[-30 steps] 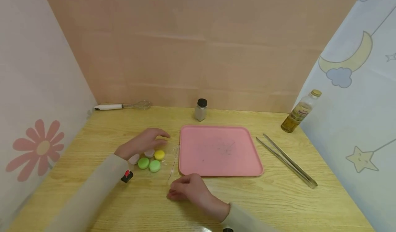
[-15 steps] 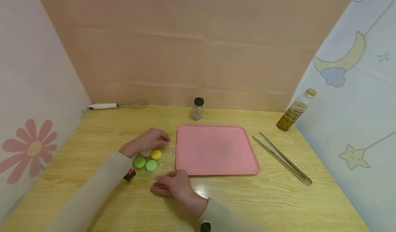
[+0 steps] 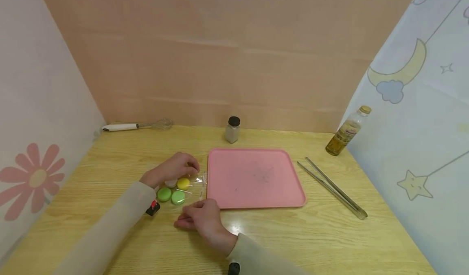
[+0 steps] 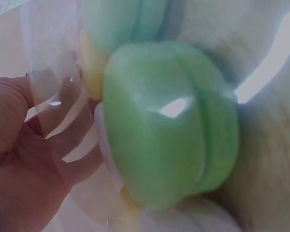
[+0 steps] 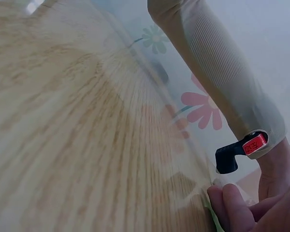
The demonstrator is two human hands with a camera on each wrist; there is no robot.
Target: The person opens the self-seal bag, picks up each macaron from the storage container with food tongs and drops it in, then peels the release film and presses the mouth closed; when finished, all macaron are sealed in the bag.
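A clear plastic bag [image 3: 198,190] holding several macarons lies left of the pink tray [image 3: 255,177]. Through the plastic show a yellow macaron [image 3: 183,183], a mint one [image 3: 178,197] and a green macaron [image 3: 164,194] that fills the left wrist view [image 4: 154,125]; a pale one [image 3: 171,183] is partly hidden by the left hand. My left hand [image 3: 174,169] pinches the bag's far edge, its curled fingers seen through the film in the left wrist view. At the near edge, my right hand [image 3: 205,222] pinches the bag between thumb and fingers; the exact contact is small.
A whisk [image 3: 137,126] lies at the back left. Behind the tray stands a black-capped jar [image 3: 232,130]. Metal tongs [image 3: 331,187] lie right of the tray, and an oil bottle [image 3: 346,134] stands by the right wall.
My right hand has moved left to the bag's near edge. The left hand has curled in at the far edge. Glare on the film has shifted, and the head view has turned slightly.
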